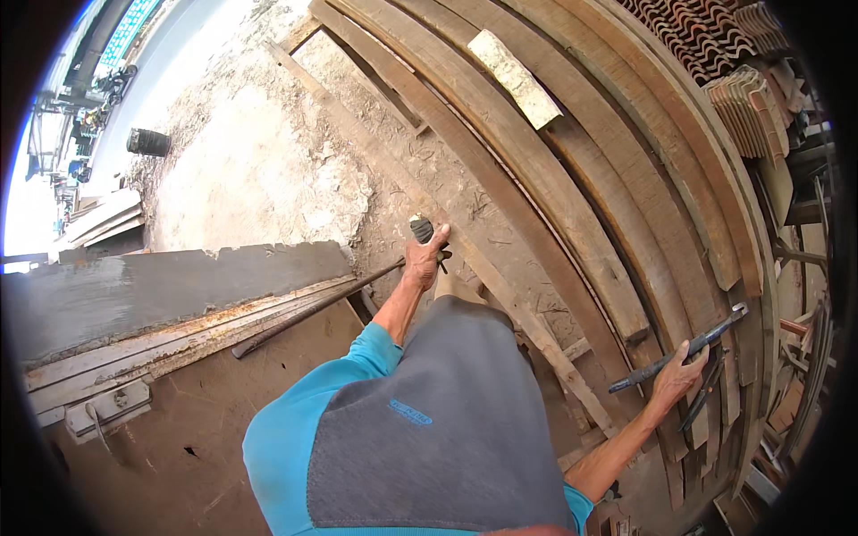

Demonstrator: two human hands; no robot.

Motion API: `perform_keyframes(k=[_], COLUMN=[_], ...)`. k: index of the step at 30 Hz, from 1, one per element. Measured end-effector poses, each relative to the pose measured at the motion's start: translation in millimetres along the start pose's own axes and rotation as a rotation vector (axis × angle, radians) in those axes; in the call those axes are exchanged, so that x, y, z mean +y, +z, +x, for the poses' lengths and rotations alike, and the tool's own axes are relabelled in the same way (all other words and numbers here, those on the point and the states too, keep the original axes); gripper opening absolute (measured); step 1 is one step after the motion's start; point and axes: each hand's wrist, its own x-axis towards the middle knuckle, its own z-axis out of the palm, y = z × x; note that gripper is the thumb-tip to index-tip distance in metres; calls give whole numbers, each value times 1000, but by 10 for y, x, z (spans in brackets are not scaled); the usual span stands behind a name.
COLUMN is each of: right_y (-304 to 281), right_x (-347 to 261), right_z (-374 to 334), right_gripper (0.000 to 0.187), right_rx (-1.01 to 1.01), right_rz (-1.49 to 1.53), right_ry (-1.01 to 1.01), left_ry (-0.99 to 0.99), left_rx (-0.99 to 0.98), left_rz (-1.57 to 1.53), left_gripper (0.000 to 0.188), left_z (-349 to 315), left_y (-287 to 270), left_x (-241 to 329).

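Observation:
My right hand (677,376) is closed around a long dark hand tool (642,375) with a bright metal tip, held over the planks at the right. A second dark, narrow piece (704,393) hangs beside that hand; whether it is gripped too cannot be told. Near the middle, my left hand (424,259) has its fingers curled and its thumb pointing up and right. What it holds is mostly hidden. Small dark parts show beside the fingers, and a dark ribbed shape lies just beyond. A long dark bar (313,310) reaches from the left up to that hand; contact is unclear.
Long wooden planks (572,205) lie side by side across the right, with a pale short block (514,79) on top. A thin wooden strip (375,152) crosses the dirt ground. Roof tiles (751,112) are stacked far right. A low grey slab (179,290) stands left.

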Motion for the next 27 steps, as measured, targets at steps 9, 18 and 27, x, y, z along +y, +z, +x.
perform_keyframes(k=[9, 18, 27], right_y=[-134, -234, -829], right_x=[184, 153, 1204], right_z=[-30, 3, 209], right_gripper=[61, 64, 54], right_rx=[-19, -57, 293], right_rz=[127, 271, -110], right_ry=[97, -10, -51], left_ry=[14, 42, 2], left_rx=[-61, -147, -187], left_rz=[-27, -30, -37], left_gripper=[43, 38, 37], left_z=[76, -112, -43], left_y=[295, 432, 349], left_x=[-21, -106, -307])
